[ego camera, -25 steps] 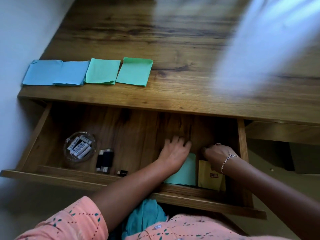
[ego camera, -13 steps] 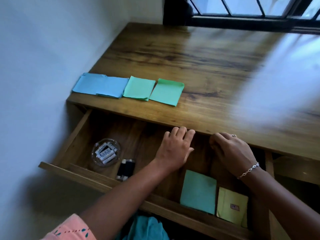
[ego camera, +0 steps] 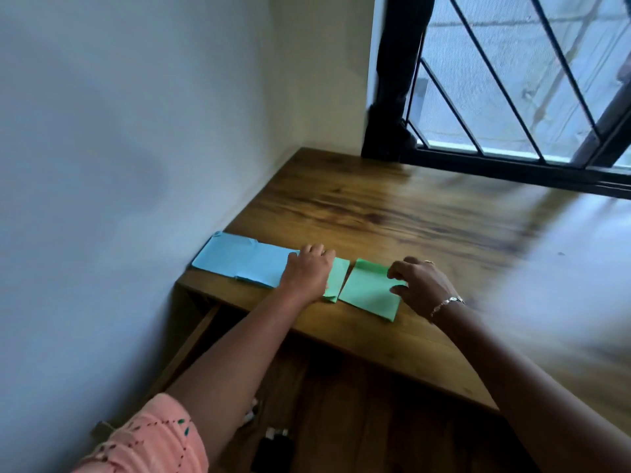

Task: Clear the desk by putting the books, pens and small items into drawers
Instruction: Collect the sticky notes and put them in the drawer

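Up on the wooden bench, by the wall, lie four paper sheets in a row: two blue sheets, then two green. The left hand rests palm-down on the left green sheet, fingers close together. The right hand curls its fingers at the right green sheet's edge, thumb touching; a pinch cannot be told. The drawer below stands open.

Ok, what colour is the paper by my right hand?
Green paper, best seen in the head view.
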Demonstrator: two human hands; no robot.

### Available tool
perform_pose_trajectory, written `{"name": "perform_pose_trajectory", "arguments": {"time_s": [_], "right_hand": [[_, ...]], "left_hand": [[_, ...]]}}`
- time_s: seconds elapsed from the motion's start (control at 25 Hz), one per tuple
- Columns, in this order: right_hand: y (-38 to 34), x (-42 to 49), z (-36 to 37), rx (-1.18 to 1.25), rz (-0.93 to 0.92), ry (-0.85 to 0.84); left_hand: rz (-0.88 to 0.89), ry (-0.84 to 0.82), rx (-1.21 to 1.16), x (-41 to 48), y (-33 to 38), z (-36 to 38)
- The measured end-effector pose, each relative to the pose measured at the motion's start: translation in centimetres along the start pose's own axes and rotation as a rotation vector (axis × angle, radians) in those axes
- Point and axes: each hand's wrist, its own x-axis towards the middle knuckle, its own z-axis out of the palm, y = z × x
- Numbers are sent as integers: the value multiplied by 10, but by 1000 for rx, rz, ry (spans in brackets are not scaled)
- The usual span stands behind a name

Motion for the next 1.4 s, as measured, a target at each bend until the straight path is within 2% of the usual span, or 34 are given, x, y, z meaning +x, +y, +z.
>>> {"name": "perform_pose_trajectory", "arguments": {"time_s": [0.2, 0.4, 0.56, 0.8, 0.96, 1.2, 1.28, 1.4], "right_hand": [[-2, 55, 3, -127, 38, -262], [-7, 79, 7, -111, 116, -378], [-13, 85, 9, -167, 142, -440], [-10, 75, 8, -70, 161, -369], [-9, 55, 1, -26, 65, -272], [13, -20, -45, 75, 15, -131], [19, -57, -60, 72, -1, -128], [35, -119, -67, 61, -1, -225]], "left_hand": [[53, -164, 72, 41, -13, -2], [88, -303, 61, 64, -17, -3], [97, -321, 83, 69, -18, -2], [94, -314, 96, 68, -14, -2], [85, -300, 116, 50, -7, -13], [165, -95, 195, -12, 51, -55], [236, -85, 153, -41, 79, -69], [340, -178, 19, -82, 112, -68]]}}
